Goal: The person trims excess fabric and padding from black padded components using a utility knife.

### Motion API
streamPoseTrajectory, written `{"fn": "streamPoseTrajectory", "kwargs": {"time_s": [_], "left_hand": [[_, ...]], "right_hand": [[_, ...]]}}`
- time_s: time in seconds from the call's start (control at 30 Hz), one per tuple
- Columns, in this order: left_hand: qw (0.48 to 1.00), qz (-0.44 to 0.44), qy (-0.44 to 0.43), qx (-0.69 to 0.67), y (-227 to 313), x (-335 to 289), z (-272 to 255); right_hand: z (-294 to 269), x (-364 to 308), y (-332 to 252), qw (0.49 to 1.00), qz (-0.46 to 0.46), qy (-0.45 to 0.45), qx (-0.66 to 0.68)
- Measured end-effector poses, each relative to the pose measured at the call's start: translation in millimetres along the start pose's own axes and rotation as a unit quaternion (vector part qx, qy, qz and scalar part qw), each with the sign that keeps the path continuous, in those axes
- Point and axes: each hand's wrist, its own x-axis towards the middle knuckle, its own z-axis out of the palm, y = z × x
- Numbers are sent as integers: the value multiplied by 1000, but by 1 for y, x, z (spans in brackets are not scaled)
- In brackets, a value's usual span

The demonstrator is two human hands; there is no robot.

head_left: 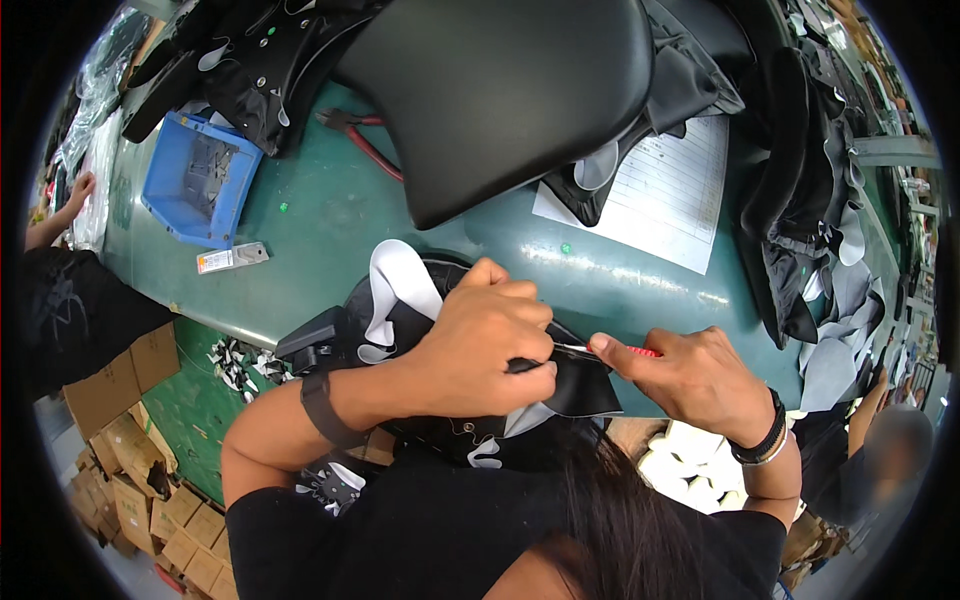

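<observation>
1. While the green table spans the middle of the frame, a big black padded panel lies across its upper centre, apparently pushed back to leave room near the person.
2. The black piece with white strips sits at lower centre, over the table's near edge, likely for reach.
3. The left hand clenches its dark material, seemingly to steady it.
4. The right hand grasps a red-handled tool, metal end towards the left, presumably for control.
</observation>
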Motion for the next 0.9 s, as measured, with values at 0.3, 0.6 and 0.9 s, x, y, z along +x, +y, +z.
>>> {"fn": "streamPoseTrajectory", "kwargs": {"time_s": [0.3, 0.6, 0.9], "left_hand": [[895, -165, 81, -407, -3, 0, -22], [985, -26, 6, 170, 17, 5, 14], [889, -193, 70, -409, 7, 3, -14]], "right_hand": [[27, -40, -19, 990, 123, 44, 60], [46, -36, -31, 976, 151, 105, 113], [94, -42, -64, 906, 241, 241, 249]]}}
